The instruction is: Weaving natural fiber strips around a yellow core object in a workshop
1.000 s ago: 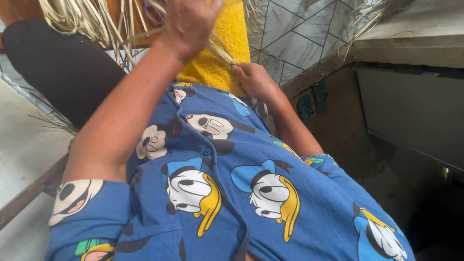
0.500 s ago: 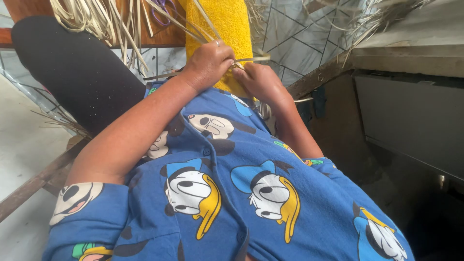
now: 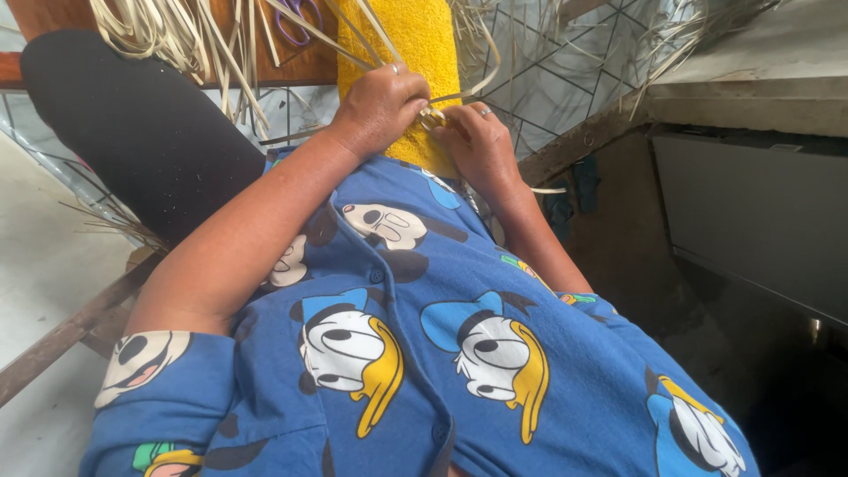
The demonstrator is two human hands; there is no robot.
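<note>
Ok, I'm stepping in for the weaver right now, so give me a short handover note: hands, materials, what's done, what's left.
Left hand: closed, pinching pale straw strips against the yellow towel on the lap.
Right hand: fingertips pinching the same small woven start, touching the left hand.
Materials: loose strips fan out on the left; purple scissors lie on the wooden board beyond.
Done: only a small knot of weave shows.
Left: most strips are unwoven.

Blue cartoon-print cotton shirt [image 3: 424,353], lower centre. Bright yellow terry towel [image 3: 415,44], top centre. Pale straw-coloured flat strips [image 3: 177,35], upper left. Black cushion [image 3: 132,124], left.
</note>
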